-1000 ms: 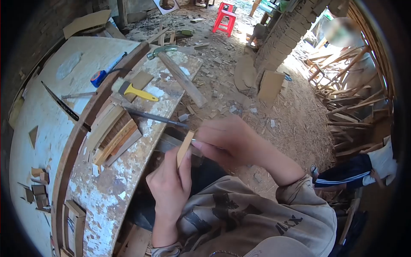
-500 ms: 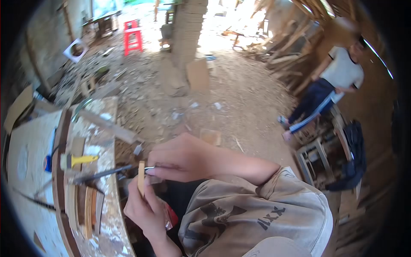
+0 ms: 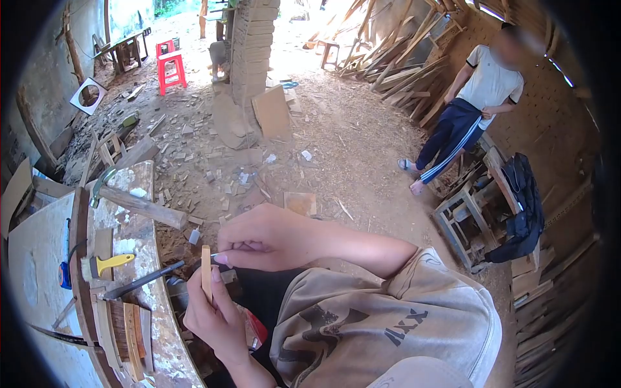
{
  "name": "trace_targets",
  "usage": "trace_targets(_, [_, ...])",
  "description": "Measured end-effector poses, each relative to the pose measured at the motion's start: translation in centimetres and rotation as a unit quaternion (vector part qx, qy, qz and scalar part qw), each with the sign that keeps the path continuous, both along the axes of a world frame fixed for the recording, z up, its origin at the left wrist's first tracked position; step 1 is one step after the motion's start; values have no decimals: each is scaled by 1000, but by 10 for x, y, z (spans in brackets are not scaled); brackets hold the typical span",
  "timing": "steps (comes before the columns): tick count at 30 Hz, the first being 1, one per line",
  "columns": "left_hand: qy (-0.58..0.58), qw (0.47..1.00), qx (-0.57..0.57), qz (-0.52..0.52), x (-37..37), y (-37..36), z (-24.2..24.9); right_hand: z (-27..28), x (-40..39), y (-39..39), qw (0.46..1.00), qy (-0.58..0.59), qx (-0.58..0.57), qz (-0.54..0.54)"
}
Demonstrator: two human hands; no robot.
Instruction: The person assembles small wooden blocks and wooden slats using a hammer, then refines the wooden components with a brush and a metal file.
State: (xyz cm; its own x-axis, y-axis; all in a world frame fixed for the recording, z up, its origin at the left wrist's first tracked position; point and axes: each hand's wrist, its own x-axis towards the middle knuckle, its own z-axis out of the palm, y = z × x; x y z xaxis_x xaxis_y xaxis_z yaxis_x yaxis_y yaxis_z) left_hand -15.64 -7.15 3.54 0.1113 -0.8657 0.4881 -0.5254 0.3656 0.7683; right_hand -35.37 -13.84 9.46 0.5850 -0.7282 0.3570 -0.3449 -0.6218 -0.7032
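My left hand pinches a small flat wooden strip, held upright between thumb and fingers. Just to its right, my right hand is closed with the thumb pressed against the fingers. From that grip a thin piece with a pale tip sticks out toward the strip; I cannot tell what it is. A red and white packet shows behind my left wrist. On the bench beside my hands lie a dark metal bar, a yellow-handled paintbrush and several curved wood pieces.
The paint-spattered bench runs down the left, with a hammer and a blue tape measure. A person stands at the right by a wooden frame with a dark jacket. Red stools and a brick pillar stand farther off.
My view has shifted, so the room appears farther left and is sharper. Both hands keep their grips, with the right hand still close beside the wooden strip.
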Motion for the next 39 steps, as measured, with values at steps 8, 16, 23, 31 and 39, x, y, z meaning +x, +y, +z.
trace_targets(8, [20, 999, -5, 35, 5, 1, -6, -11, 24, 5, 1000, -3, 5, -15])
trace_targets(16, [14, 998, 2, 59, 16, 3, -11, -22, 37, -3, 999, -16, 42, 17])
trace_targets(23, [18, 997, -3, 74, 18, 4, -12, -19, 39, -26, 997, -22, -41, 68])
trace_targets(31, [4, 994, 59, 88, 17, 4, -9, -12, 38, -32, 996, 53, -31, 63])
trace_targets(39, [1, 992, 23, 123, 16, 0, -12, -39, 53, -29, 997, -38, -6, 63])
